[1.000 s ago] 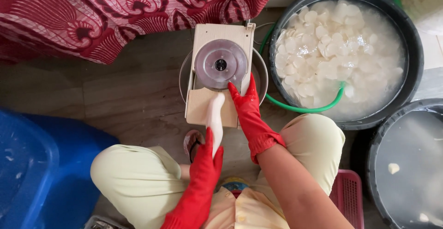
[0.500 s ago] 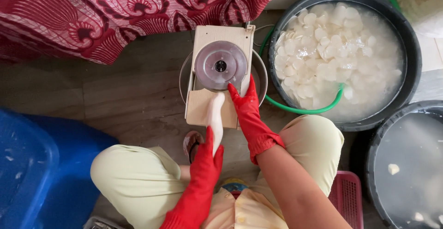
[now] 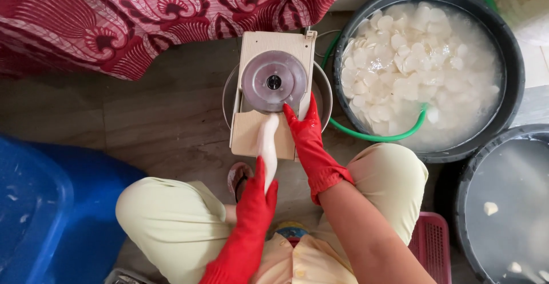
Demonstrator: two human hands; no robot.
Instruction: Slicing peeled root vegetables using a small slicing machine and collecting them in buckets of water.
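Note:
A beige slicing machine (image 3: 251,129) with a round metal blade disc (image 3: 273,81) stands on the floor over a metal bowl (image 3: 326,92). My left hand (image 3: 254,204), in a red glove, grips the near end of a long white peeled root (image 3: 267,144) whose far end meets the disc. My right hand (image 3: 309,141), also red-gloved, lies flat on the machine's board just right of the root, fingers pointing at the disc.
A large black tub (image 3: 514,61) at the right holds water and several white slices, with a green hose (image 3: 377,137) in it. Another dark tub (image 3: 457,204) sits lower right, a blue tub (image 3: 34,204) at left, a red patterned cloth (image 3: 143,15) behind.
The white root looks slightly shorter, fed a little further into the disc. Both hands keep nearly the same places.

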